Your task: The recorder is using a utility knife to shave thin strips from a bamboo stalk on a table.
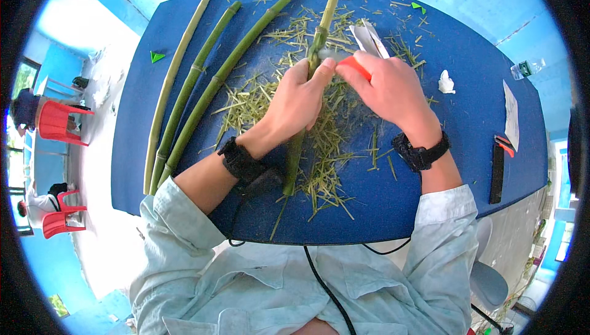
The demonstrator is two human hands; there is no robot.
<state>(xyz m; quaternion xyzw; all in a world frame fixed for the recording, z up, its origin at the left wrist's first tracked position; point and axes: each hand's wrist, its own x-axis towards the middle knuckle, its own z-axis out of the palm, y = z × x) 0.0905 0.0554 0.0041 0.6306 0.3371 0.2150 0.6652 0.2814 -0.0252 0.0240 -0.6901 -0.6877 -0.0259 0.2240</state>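
Note:
Running from the far edge of the blue table toward me is a bamboo stalk (329, 12), part peeled to pale yellow and part green. My left hand (296, 98) is wrapped round it below a rough, notched joint. In my right hand (396, 92) is an orange-handled knife (356, 67), whose pale blade, blurred and partly hidden, meets the stalk beside my left thumb. Green-yellow shavings (326, 169) lie heaped under and around both hands. To the left rest three more bamboo stalks: a pale one (175, 92) and two green ones (215, 83).
Past my right hand lies a folded white paper (370, 39). A crumpled tissue (447, 82), a black bar (496, 174), a red-and-black cutter (505, 145), a paper sheet (511, 117) and a plastic bottle (528, 69) lie farther right. Red chairs (58, 123) with people stand off left.

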